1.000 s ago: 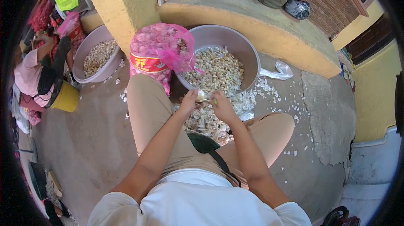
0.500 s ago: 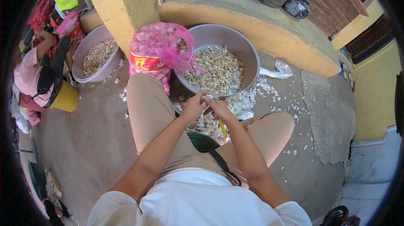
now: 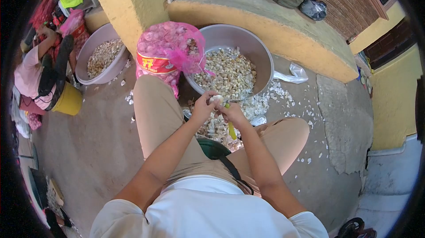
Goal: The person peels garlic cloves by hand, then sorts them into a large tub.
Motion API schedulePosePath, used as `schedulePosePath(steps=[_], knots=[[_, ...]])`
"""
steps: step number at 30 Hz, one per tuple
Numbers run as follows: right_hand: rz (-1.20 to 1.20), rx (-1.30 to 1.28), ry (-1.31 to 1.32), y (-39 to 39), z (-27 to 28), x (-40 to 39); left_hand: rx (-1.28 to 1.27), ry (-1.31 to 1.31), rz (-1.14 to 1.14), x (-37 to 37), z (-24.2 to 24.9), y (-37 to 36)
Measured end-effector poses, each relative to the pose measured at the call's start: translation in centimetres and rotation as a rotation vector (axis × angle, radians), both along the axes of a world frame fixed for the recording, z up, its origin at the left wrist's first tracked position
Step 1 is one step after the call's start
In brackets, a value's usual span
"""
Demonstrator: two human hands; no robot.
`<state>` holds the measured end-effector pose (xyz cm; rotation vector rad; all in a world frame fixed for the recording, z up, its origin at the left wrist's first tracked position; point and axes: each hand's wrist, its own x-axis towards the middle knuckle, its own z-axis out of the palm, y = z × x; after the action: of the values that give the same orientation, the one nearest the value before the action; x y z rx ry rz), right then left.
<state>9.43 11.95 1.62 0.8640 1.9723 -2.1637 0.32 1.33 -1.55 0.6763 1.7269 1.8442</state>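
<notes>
My left hand (image 3: 204, 107) is closed around a white garlic bulb (image 3: 216, 99) at the near rim of a large grey basin (image 3: 267, 60). Beside it, my right hand (image 3: 233, 114) grips a knife with a yellow-green handle (image 3: 232, 131); its blade is hard to make out against the bulb. Many garlic cloves (image 3: 232, 72) lie in the basin. Below my hands, a heap of garlic skins and pieces (image 3: 217, 128) sits between my legs. A pink mesh bag of garlic bulbs (image 3: 161, 38) stands against the basin's left side.
Skins (image 3: 283, 94) and a white plastic bag (image 3: 294, 75) lie on the floor to the right. At left, a person in a pink shirt (image 3: 28, 74) sits on a yellow bucket (image 3: 68, 99) by another basin (image 3: 99, 78). A low ledge (image 3: 265, 23) runs behind.
My hands have shifted slightly, and the white bulb now shows more between them. The knife's handle has turned to a steeper angle in my right hand.
</notes>
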Motion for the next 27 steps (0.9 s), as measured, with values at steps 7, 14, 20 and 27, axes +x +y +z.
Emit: schedulePosePath(steps=[7, 14, 20, 27], knots=[[0.034, 0.191, -0.079, -0.2, 0.1, -0.2, -0.190, 0.184, 0.022, 0.2, 1.2, -0.3], [0.074, 0.468, -0.026, 0.1, 0.0, -0.1, -0.188, 0.168, 0.078, 0.0, 0.6, -0.2], [0.135, 0.523, 0.002, 0.9, -0.7, 0.0, -0.290, 0.442, 0.084, 0.2, 0.9, -0.3], [0.181, 0.416, -0.030, 0.4, 0.5, 0.3, -0.403, -0.072, -0.126, 0.3, 0.1, -0.1]])
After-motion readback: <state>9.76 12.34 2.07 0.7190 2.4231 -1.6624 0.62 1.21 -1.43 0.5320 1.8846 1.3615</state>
